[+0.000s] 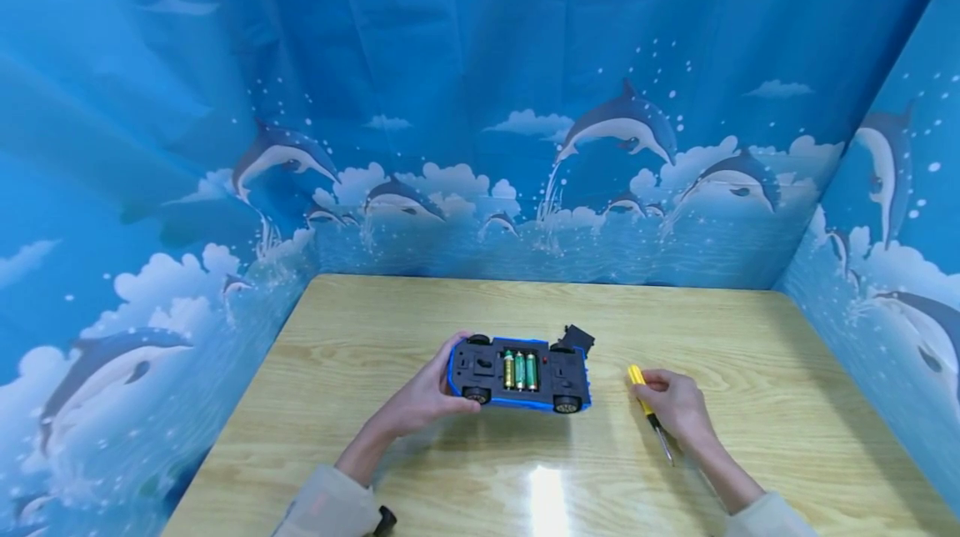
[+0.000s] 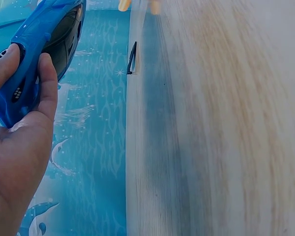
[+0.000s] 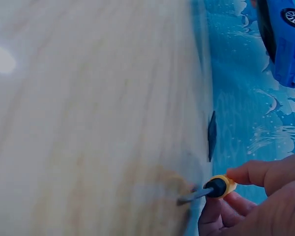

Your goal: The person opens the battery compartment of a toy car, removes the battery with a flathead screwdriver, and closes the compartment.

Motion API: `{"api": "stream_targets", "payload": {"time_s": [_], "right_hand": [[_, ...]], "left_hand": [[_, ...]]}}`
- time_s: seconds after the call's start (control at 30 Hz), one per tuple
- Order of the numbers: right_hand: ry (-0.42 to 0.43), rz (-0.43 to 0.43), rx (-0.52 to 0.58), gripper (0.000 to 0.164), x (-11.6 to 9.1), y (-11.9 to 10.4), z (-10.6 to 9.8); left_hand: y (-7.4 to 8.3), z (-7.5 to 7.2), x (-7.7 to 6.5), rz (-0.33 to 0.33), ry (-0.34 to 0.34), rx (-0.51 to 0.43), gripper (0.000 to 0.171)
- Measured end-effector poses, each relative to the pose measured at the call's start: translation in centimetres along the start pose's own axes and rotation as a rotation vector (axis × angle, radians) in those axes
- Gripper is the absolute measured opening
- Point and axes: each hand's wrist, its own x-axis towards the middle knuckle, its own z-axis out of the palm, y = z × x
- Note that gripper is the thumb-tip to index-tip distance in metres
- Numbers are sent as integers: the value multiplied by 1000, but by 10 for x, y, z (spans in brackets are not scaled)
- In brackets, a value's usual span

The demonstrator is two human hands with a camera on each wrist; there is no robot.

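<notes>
A blue toy car (image 1: pixel 565 370) is turned with its black underside to the head camera. Its battery compartment is uncovered and several green and gold batteries (image 1: pixel 520 371) lie inside. My left hand (image 1: pixel 429 397) grips the car at its left end, thumb along the near side; in the left wrist view the fingers wrap the blue body (image 2: pixel 33 37). To the right, my right hand (image 1: pixel 677 406) pinches the yellow handle of a screwdriver (image 1: pixel 637 375), whose metal tip points toward me. The right wrist view shows the screwdriver shaft (image 3: pixel 195 195) close over the tabletop.
A flat black cover (image 1: pixel 580 338) lies on the wooden table (image 1: pixel 360 312) just behind the car's right end. Blue dolphin-printed curtains (image 1: pixel 465 103) stand along the table's back and sides. A small black object (image 1: pixel 386 519) shows beside the left sleeve.
</notes>
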Motion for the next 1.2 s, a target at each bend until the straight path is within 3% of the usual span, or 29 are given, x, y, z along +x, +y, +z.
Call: {"api": "stream_targets", "payload": {"time_s": [0.37,0.83,1.2], "right_hand": [[5,77,111,48,0,-30,-16],[3,-39,215,53,-11,-74,-35],[-58,-130,285,63,-18,-100,-37]], "left_hand": [[-2,1,0,19,-16,5,101],[0,8,1,25,-34,1,101],[-4,11,1,39,-51,-9,101]]}}
